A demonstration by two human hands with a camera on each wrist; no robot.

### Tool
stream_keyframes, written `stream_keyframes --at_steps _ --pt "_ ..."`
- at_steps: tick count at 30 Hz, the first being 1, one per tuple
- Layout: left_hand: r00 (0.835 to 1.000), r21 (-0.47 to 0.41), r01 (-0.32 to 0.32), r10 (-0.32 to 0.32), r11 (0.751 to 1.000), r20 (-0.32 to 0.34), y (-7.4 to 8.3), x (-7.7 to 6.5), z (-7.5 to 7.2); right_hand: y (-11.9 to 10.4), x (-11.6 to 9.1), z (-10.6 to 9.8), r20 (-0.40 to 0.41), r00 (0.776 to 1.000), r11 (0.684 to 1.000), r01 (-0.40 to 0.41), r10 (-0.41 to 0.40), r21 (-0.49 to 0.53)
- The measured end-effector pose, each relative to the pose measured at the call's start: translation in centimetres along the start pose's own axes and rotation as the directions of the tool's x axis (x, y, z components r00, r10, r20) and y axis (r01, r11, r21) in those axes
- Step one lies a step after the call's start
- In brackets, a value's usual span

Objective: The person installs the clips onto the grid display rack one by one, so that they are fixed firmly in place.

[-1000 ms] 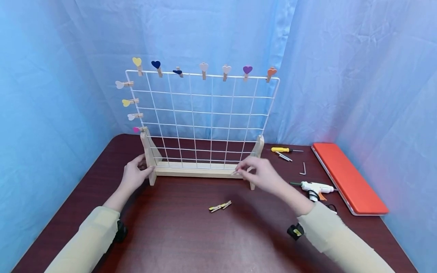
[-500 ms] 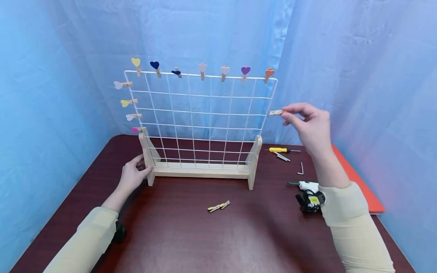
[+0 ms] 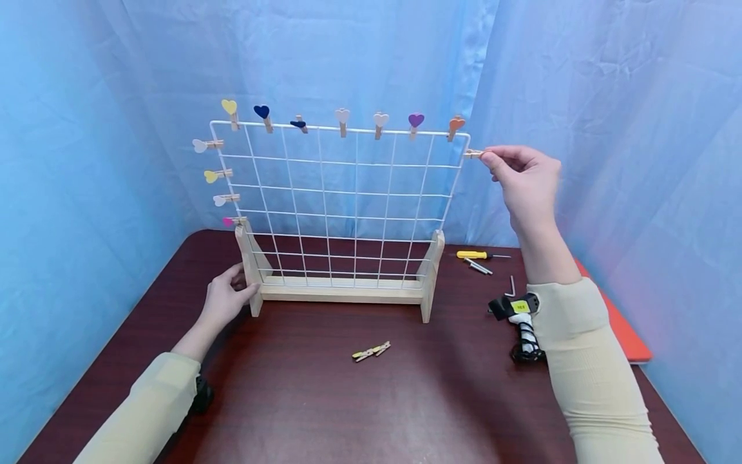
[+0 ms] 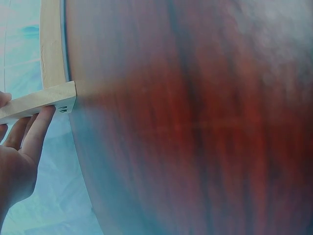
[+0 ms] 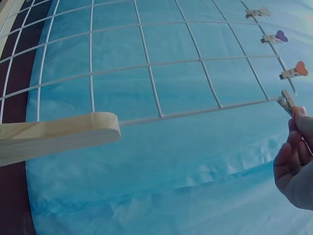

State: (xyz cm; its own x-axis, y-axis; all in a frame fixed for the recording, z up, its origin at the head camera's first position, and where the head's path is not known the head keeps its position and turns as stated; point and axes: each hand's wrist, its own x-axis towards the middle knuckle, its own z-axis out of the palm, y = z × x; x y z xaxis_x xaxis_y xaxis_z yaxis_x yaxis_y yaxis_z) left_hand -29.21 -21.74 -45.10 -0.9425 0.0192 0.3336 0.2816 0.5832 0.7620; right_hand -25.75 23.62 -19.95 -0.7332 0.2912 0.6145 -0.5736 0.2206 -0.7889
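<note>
A white wire grid (image 3: 356, 164) stands upright in a light wooden stand (image 3: 342, 296). Heart-topped clothespins sit along its top edge, among them an orange one (image 3: 456, 124), and down its left edge, such as a yellow one (image 3: 212, 176). My right hand (image 3: 527, 180) pinches a small wooden clothespin (image 3: 473, 154) by its outer end at the grid's upper right edge. In the right wrist view that clothespin's tip meets the grid's corner wire; its heart is hidden by the fingers. My left hand (image 3: 226, 295) holds the stand's left leg, thumb in front and fingers behind.
Two clothespins with yellow (image 3: 371, 351) lie on the dark table in front of the stand. To the right are a yellow screwdriver (image 3: 472, 255), metal rods (image 3: 478, 266), a hex key (image 3: 511, 287), a partly hidden white glue gun (image 3: 526, 335) and a red case (image 3: 623, 322).
My right hand has risen from the stand's lower right with the clothespin to the grid's upper right edge. My left hand has stayed on the stand's leg.
</note>
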Motion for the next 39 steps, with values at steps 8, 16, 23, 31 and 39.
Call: stream_keyframes --at_steps 8,16,23,31,39 --pt "1.0 -0.021 0.006 -0.006 1.0 -0.002 0.0 0.0 0.0 0.4 -0.1 0.6 0.028 1.0 0.999 0.009 -0.01 0.042" --pt "1.0 -0.018 0.013 -0.013 1.0 0.002 0.0 -0.2 0.0 -0.2 -1.5 -0.4 0.034 0.997 0.997 0.076 -0.075 -0.022" --pt "1.0 -0.024 0.022 -0.022 0.999 0.017 0.2 -0.1 -0.1 0.3 -5.7 0.0 0.225 0.963 0.964 0.189 -0.146 -0.188" --pt "0.999 -0.019 0.036 -0.036 0.999 0.013 0.2 0.0 -0.1 8.1 -12.3 2.2 0.608 0.79 0.899 0.323 -0.084 -0.295" --pt "0.999 -0.028 0.035 -0.035 0.999 0.017 0.2 0.0 -0.1 14.6 -17.5 3.9 0.857 0.513 0.892 0.409 -0.051 -0.192"
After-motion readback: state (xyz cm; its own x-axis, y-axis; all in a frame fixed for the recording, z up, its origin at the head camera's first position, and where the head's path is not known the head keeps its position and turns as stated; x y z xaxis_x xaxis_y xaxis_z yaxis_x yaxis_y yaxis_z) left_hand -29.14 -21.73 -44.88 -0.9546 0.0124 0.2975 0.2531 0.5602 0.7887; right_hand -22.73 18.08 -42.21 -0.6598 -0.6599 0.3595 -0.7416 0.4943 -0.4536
